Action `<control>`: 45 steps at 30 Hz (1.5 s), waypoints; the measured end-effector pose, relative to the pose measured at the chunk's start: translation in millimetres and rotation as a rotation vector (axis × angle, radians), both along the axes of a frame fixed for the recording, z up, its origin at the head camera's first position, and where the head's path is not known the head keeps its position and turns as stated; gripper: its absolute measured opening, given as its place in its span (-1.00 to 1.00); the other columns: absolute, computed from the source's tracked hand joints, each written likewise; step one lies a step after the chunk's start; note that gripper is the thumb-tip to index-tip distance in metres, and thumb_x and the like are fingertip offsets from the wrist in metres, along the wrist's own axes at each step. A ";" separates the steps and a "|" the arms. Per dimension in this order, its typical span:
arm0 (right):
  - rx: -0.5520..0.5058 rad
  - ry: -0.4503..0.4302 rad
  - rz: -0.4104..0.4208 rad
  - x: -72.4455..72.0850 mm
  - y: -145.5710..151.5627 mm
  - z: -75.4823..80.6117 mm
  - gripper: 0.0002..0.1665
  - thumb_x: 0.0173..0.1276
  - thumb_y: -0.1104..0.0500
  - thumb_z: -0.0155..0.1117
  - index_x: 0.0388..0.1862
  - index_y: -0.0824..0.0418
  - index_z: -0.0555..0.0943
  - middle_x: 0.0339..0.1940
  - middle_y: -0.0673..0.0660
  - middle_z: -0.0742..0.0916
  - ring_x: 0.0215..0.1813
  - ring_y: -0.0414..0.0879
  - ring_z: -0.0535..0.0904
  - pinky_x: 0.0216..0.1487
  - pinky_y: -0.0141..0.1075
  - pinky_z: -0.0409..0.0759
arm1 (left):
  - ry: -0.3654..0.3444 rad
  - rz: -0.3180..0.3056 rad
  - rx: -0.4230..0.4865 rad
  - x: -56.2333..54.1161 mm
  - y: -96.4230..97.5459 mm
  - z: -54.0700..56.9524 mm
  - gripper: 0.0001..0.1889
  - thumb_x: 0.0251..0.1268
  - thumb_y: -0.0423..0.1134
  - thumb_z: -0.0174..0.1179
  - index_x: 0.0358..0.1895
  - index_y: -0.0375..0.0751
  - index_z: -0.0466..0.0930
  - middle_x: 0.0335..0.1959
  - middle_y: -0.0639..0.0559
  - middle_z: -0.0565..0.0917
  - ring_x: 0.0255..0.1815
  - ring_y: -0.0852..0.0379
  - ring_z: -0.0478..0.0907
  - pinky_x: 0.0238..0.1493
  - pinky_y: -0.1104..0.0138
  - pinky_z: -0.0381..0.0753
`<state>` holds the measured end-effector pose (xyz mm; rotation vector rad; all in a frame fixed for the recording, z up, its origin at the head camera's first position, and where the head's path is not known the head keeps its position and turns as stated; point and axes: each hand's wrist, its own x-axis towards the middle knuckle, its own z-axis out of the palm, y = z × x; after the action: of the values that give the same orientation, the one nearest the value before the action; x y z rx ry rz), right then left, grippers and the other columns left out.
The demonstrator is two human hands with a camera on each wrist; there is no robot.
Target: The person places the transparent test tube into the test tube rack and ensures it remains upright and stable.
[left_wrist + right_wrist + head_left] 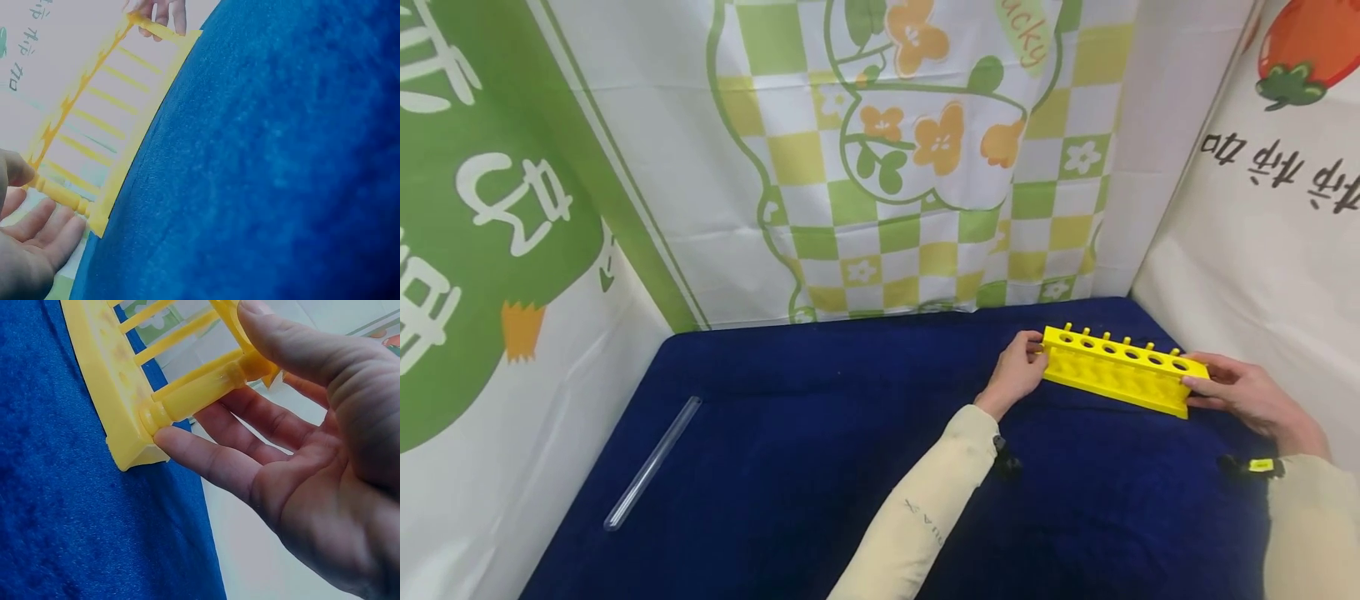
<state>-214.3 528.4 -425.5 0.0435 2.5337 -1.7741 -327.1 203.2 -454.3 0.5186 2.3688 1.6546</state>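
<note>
A yellow test tube rack with a row of holes and several short pegs along its top stands upright at the right rear of the blue cloth. My left hand holds its left end, thumb at the top edge and fingers against the end post, as the left wrist view shows. At the opposite end, my right hand grips the other post. In the right wrist view its thumb lies at the top plate, with fingers behind the post and one fingertip by the base. No tube sits in the rack.
A clear glass test tube lies slantwise on the left of the blue cloth. Printed fabric walls enclose the table: a checked back panel, a green and white left side and a white right side.
</note>
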 end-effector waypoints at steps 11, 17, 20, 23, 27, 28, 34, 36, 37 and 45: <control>0.003 -0.049 -0.022 -3.3 0.8 -3.1 -0.60 0.45 0.18 0.21 0.14 -0.08 0.30 -0.17 -0.28 0.64 -0.12 -0.31 0.68 -0.07 -0.16 0.73 | -0.006 -0.009 -0.103 -2.3 4.5 5.7 -0.51 0.44 0.02 0.09 0.37 0.06 0.35 0.23 0.05 0.55 0.11 0.18 0.56 0.03 0.32 0.63; -0.083 -0.044 -0.041 -1.0 4.0 -6.4 -0.63 0.45 0.24 0.20 0.10 0.00 0.29 -0.20 -0.19 0.67 -0.15 -0.25 0.70 -0.11 -0.17 0.74 | -0.033 -0.036 -0.096 -0.8 0.2 7.1 -0.43 0.42 0.29 -0.04 0.37 0.15 0.34 0.27 0.10 0.53 0.19 0.13 0.54 0.12 0.20 0.60; -0.086 -0.039 -0.057 -0.5 3.8 -7.8 -0.64 0.45 0.23 0.21 0.09 0.04 0.29 -0.21 -0.18 0.67 -0.17 -0.25 0.70 -0.12 -0.17 0.74 | -0.031 -0.031 -0.082 -1.3 0.5 6.9 -0.48 0.46 0.29 -0.11 0.33 0.17 0.40 0.25 0.12 0.55 0.19 0.14 0.53 0.12 0.20 0.60; -0.100 -0.026 -0.081 -1.0 2.0 -8.8 -0.64 0.43 0.22 0.23 0.06 0.07 0.29 -0.25 -0.18 0.69 -0.20 -0.26 0.70 -0.15 -0.19 0.74 | -0.020 -0.011 -0.071 -1.6 0.9 6.3 -0.54 0.49 0.24 -0.10 0.27 0.17 0.45 0.20 0.13 0.57 0.15 0.16 0.55 0.08 0.23 0.61; -0.129 0.002 -0.100 -2.5 -0.4 -9.4 -0.63 0.41 0.24 0.26 0.04 0.10 0.30 -0.27 -0.19 0.69 -0.22 -0.27 0.70 -0.18 -0.20 0.74 | -0.002 0.007 -0.051 -3.5 0.0 4.5 -0.58 0.48 0.21 -0.08 0.23 0.18 0.50 0.16 0.16 0.60 0.11 0.18 0.57 0.05 0.26 0.62; -0.128 0.009 -0.101 -2.9 -0.6 -9.5 -0.63 0.41 0.24 0.26 0.04 0.09 0.31 -0.27 -0.19 0.69 -0.22 -0.28 0.70 -0.18 -0.20 0.74 | 0.003 0.009 -0.047 -4.0 0.0 4.4 -0.58 0.47 0.20 -0.08 0.23 0.18 0.50 0.16 0.16 0.61 0.11 0.18 0.57 0.04 0.26 0.62; -0.009 0.029 -0.127 -5.1 -2.1 -10.6 -0.64 0.41 0.17 0.27 0.03 0.01 0.31 -0.28 -0.25 0.64 -0.21 -0.32 0.68 -0.15 -0.18 0.74 | -0.004 0.014 -0.039 -5.1 -0.7 4.6 -0.58 0.46 0.20 -0.07 0.22 0.18 0.51 0.15 0.16 0.61 0.09 0.18 0.58 0.04 0.25 0.62; 0.020 0.031 -0.132 -5.2 -2.5 -11.4 -0.64 0.41 0.15 0.27 0.03 -0.01 0.31 -0.27 -0.28 0.63 -0.21 -0.33 0.67 -0.14 -0.18 0.74 | -0.016 0.013 -0.046 -4.8 -0.7 4.2 -0.58 0.46 0.21 -0.07 0.22 0.19 0.51 0.15 0.16 0.61 0.07 0.18 0.58 0.03 0.25 0.63; 0.007 0.031 -0.133 -5.1 -2.4 -11.9 -0.64 0.41 0.16 0.27 0.03 -0.01 0.32 -0.27 -0.27 0.63 -0.21 -0.32 0.67 -0.14 -0.17 0.74 | -0.020 0.011 -0.051 -4.7 -0.9 4.1 -0.57 0.46 0.22 -0.07 0.22 0.20 0.51 0.15 0.16 0.61 0.07 0.18 0.58 0.03 0.24 0.63; -0.107 0.060 -0.125 -5.0 -1.4 -14.1 -0.68 0.42 0.22 0.24 0.02 0.01 0.34 -0.25 -0.23 0.67 -0.22 -0.34 0.67 -0.20 -0.22 0.75 | -0.028 -0.002 -0.057 -4.3 -4.0 5.5 -0.57 0.47 0.20 -0.07 0.23 0.16 0.51 0.14 0.15 0.61 0.02 0.18 0.59 0.01 0.24 0.63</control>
<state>-219.3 527.0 -439.6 0.1494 2.5236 -1.9831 -331.4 199.3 -448.8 0.4849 2.3868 1.5775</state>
